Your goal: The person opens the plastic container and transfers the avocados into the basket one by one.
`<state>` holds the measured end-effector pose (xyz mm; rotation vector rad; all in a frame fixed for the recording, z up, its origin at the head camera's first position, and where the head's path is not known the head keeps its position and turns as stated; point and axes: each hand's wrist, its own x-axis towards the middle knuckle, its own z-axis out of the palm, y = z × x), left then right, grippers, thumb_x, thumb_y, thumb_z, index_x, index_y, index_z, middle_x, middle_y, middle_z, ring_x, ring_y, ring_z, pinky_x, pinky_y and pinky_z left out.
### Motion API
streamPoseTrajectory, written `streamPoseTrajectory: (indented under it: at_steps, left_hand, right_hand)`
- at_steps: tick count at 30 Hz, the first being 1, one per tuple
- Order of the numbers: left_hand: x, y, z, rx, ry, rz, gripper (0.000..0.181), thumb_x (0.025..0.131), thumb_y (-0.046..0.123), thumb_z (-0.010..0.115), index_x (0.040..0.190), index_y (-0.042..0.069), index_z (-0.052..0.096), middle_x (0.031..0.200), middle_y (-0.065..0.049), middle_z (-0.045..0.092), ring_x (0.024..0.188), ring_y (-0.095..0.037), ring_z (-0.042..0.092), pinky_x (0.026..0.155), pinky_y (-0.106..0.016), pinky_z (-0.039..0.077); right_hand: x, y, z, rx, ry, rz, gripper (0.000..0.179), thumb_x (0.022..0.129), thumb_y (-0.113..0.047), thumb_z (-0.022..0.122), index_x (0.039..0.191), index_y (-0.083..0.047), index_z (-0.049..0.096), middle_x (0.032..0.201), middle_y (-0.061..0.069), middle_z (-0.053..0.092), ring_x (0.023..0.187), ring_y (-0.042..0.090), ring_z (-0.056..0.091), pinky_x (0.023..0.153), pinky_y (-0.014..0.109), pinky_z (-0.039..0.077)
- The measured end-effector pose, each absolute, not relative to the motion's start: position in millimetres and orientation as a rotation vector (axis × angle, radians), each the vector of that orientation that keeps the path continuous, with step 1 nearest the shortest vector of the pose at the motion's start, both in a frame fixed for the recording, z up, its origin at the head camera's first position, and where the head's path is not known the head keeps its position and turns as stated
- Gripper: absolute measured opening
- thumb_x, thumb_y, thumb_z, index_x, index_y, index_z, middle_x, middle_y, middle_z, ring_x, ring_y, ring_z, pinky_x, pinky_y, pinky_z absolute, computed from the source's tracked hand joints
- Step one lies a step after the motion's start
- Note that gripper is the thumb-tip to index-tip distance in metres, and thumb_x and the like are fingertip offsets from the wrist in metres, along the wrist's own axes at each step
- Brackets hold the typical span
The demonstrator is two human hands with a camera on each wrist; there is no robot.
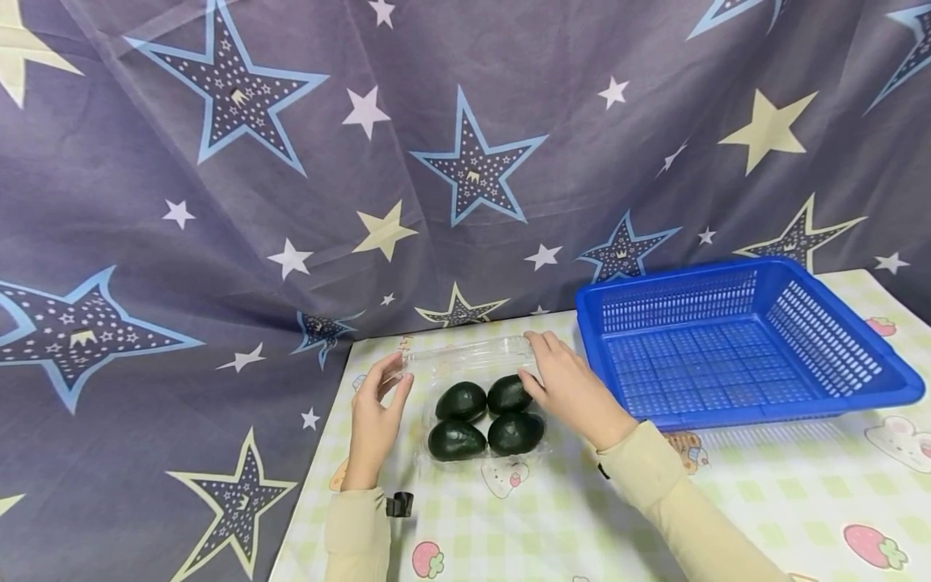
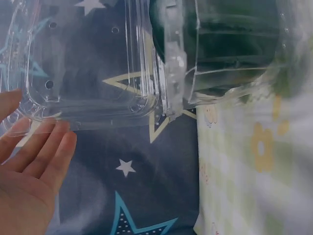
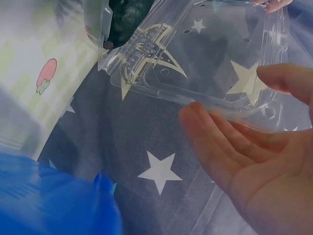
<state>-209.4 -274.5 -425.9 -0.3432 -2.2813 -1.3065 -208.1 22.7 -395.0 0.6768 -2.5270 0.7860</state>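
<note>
From afar, I'm watching a spread left hand (image 1: 372,424) touching a clear plastic box (image 1: 486,421) by its raised lid (image 1: 467,353), the spread right hand (image 1: 575,392) likewise; light contact could be letting it fall. I'm counting two hands, one box on the checked-cloth bench (image 1: 524,529) holding four dark-green oval fruits (image 1: 461,401), one blue rectangular plastic basket (image 1: 709,364).

You're at a curtained-off counter (image 1: 756,509), room type unclear: star-print curtain (image 1: 327,186) behind counter, checked cartoon-print cloth (image 1: 480,529) over it.

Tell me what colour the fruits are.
The fruits are dark green, showing best in the head view.
</note>
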Motion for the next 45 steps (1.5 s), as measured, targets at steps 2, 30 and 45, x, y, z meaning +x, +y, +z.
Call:
streamPoseTrajectory:
  at_steps: [2, 30, 45]
  left_hand:
    - [-211, -275, -427, -0.333, -2.271, -1.356, 0.039, 0.097, 0.011, 0.064, 0.135, 0.007, 0.057, 0.133, -0.015, 0.06, 0.123, -0.028, 0.057, 0.105, -0.033, 0.048]
    - [-228, -277, -417, -0.296, -2.325, -1.604, 0.037, 0.099, 0.0, 0.055, 0.133, -0.012, 0.049, 0.134, -0.031, 0.054, 0.127, -0.042, 0.051, 0.106, -0.029, 0.047]
    - [-245, -282, -445, -0.292, -2.462, -1.64, 0.056, 0.101, 0.006, 0.055, 0.152, -0.001, 0.033, 0.149, -0.024, 0.044, 0.137, -0.041, 0.043, 0.113, -0.047, 0.04]
  right_hand:
    - [-209, 21, -396, 0.676, -2.529, 0.812, 0.054, 0.093, -0.016, 0.067, 0.134, 0.012, 0.046, 0.113, 0.025, 0.06, 0.102, 0.038, 0.064, 0.093, 0.048, 0.055]
    - [-229, 18, -420, 0.671, -2.489, 0.973, 0.06, 0.099, 0.0, 0.053, 0.15, 0.011, 0.023, 0.141, 0.034, 0.047, 0.127, 0.043, 0.051, 0.112, 0.05, 0.04]
    - [-237, 20, -433, 0.694, -2.557, 0.983, 0.063, 0.098, 0.006, 0.045, 0.149, 0.019, 0.011, 0.147, 0.039, 0.036, 0.137, 0.047, 0.039, 0.117, 0.053, 0.032]
